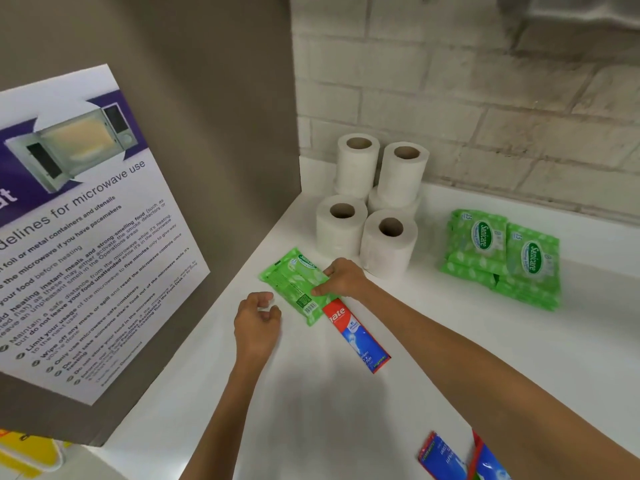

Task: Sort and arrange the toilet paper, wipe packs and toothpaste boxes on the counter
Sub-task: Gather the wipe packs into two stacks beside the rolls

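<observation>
A green wipe pack (298, 285) lies on the white counter (485, 358) near the left wall, printed back side up. My right hand (343, 278) pinches its right edge between thumb and fingers. My left hand (258, 320) hovers just left of the pack, fingers loosely curled and apart, holding nothing. A red and blue toothpaste box (356, 336) lies flat right below the pack, under my right wrist. Several toilet paper rolls (372, 206) stand upright in the back corner, some stacked. Two stacks of green wipe packs (502, 258) sit to the right.
Two more toothpaste boxes (457, 459) lie at the bottom edge under my right forearm. A grey panel with a microwave-use poster (86, 230) bounds the counter on the left. A white brick wall (485, 116) runs behind it.
</observation>
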`<state>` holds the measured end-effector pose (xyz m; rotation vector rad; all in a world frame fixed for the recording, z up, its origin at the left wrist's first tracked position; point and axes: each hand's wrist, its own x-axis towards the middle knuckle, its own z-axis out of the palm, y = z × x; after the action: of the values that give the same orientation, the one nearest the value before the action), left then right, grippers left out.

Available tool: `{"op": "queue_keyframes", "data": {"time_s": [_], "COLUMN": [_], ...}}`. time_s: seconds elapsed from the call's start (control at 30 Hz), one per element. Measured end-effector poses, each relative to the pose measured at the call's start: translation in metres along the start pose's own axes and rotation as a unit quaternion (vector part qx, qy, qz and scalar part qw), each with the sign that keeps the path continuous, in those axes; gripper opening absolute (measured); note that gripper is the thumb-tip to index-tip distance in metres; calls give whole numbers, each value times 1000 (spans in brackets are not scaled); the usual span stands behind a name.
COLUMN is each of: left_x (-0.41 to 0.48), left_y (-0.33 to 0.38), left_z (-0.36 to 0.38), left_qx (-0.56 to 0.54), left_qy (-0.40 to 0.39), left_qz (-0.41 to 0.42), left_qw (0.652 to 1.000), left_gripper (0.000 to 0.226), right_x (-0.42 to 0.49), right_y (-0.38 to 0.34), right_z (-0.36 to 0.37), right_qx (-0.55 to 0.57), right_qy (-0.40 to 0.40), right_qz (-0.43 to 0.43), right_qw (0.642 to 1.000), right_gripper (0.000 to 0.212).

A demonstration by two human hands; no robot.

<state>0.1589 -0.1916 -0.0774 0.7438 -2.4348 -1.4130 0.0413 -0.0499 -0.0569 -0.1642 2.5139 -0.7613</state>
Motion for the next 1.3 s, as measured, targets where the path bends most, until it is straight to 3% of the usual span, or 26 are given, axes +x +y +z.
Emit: {"op": "queue_keyframes", "data": {"time_s": [0.23,0.43,0.57,0.7,0.77,0.87,0.97,1.07,1.2,1.3], "left_x": [-4,-9,-12,-14,-18,-21,-26,-33,-40,-47], "left_y": [8,5,3,11,22,42,64,85,106,115], "left_z": [1,-4,-7,-6,-3,-1,8,25,48,63], "left_qx": [-17,-28,-35,-30,-31,-10,23,59,68,62], "left_qy": [5,15,21,16,-7,-55,-165,-264,-305,-327], "left_qz": [0,-15,-17,21,73,179,236,245,236,222], "left_qw": [1000,999,999,999,997,982,957,931,920,917], "left_gripper": [25,26,27,34,46,65,74,62,28,19], "right_x": [-15,-21,-28,-44,-52,-65,-82,-100,-122,-133], "right_y": [-14,-17,-8,6,17,37,59,79,111,132], "right_z": [21,32,20,-11,-35,-69,-96,-112,-123,-126], "right_qx": [-148,-200,-119,92,163,243,253,217,257,291], "right_qy": [89,127,97,20,-68,-214,-261,-276,-252,-216], "right_qz": [-34,-74,-62,-38,-27,12,31,47,69,87], "right_qw": [984,969,986,995,984,946,931,935,930,928], "right_gripper": [96,82,74,60,44,36,33,40,43,60]}}
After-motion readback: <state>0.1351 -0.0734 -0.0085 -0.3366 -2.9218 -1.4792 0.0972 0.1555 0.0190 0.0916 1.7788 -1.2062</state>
